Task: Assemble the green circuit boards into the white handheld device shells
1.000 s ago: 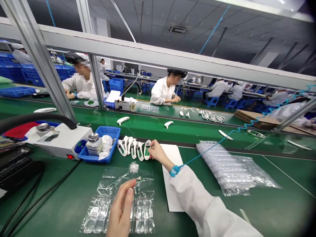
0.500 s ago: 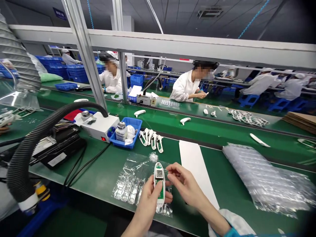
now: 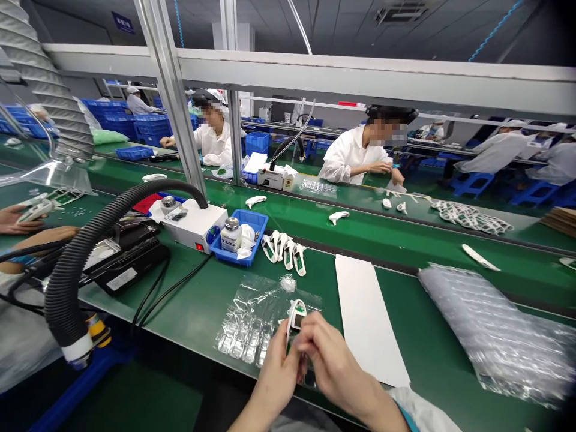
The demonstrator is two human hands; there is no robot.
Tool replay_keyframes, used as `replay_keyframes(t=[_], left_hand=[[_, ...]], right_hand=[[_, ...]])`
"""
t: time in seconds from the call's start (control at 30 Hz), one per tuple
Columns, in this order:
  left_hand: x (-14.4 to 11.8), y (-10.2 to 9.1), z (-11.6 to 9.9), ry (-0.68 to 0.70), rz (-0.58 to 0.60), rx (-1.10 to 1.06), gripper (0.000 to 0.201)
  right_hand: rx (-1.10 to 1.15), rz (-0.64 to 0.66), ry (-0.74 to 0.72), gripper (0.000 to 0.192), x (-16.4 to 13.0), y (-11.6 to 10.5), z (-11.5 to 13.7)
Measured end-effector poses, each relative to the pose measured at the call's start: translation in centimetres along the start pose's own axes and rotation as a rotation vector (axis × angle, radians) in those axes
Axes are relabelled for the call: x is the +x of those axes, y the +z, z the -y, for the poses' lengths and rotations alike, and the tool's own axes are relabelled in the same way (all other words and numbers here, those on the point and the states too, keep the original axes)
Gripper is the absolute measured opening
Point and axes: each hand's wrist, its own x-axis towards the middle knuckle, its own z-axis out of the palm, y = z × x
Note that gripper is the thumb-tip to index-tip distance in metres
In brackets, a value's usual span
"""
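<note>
Right hand (image 3: 333, 361) now curled over casing (image 3: 296, 312)

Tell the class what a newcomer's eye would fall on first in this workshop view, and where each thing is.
Probably the thick black ribbed hose, arching from the white box down the picture's left side. Next come the bare hands at lower centre: the left hand holds a white-cased device, and the right hand partly covers it. To their right lies a long white sheet.
</note>
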Motion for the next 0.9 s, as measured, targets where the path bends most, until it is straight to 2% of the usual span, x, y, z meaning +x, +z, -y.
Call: replay_keyframes(t=[0.03, 0.07, 0.17, 0.27, 0.37, 0.43, 0.5, 0.6, 0.7, 0.8, 0.9], left_hand=[[-0.1, -0.1, -0.1, -0.008, -0.001, -0.020, 0.036], [-0.1, -0.4, -0.3, -0.013, 0.001, -0.047, 0.035], [-0.4, -1.9, -1.3, 0.008, -0.048, -0.103, 0.032], [-0.3, -5.0, -2.6, 0.078, -0.226, -0.044, 0.032], [0.2, -8.7, -3.4, 0.131, -0.377, 0.135, 0.029], [0.4, -10.7, -3.5, 0.134, -0.418, 0.251, 0.028], [0.5, -12.1, -3.3, 0.123, -0.410, 0.325, 0.028], [0.7, -12.9, -2.7, 0.114, -0.373, 0.348, 0.028], [0.8, -13.2, -2.2, 0.113, -0.368, 0.322, 0.029], [0.5, -13.4, -2.0, 0.105, -0.371, 0.312, 0.029], [-0.2, -13.8, -2.1, 0.085, -0.370, 0.320, 0.029]], right_hand=[[-0.010, -0.031, -0.021, 0.017, 0.3, 0.0, -0.1], [-0.025, -0.065, 0.018, 0.016, 0.9, -0.1, -0.5], [-0.114, -0.108, 0.295, 0.016, 3.4, 0.1, -4.0], [-0.195, -0.042, 0.379, 0.016, 5.7, 1.4, -8.4], [-0.274, 0.013, 0.375, 0.015, 6.6, 3.1, -10.2], [-0.316, 0.039, 0.365, 0.016, 6.3, 3.4, -9.5], [-0.328, 0.063, 0.347, 0.021, 5.3, 2.7, -7.9], [-0.292, 0.162, 0.273, 0.017, 2.5, 0.8, -5.1], [-0.361, 0.244, 0.183, 0.033, -0.8, -0.1, -3.6], [-0.466, 0.150, 0.094, 0.015, -3.2, 0.7, -3.7], [-0.500, 0.094, 0.002, 0.022, -4.6, 1.9, -4.0]])
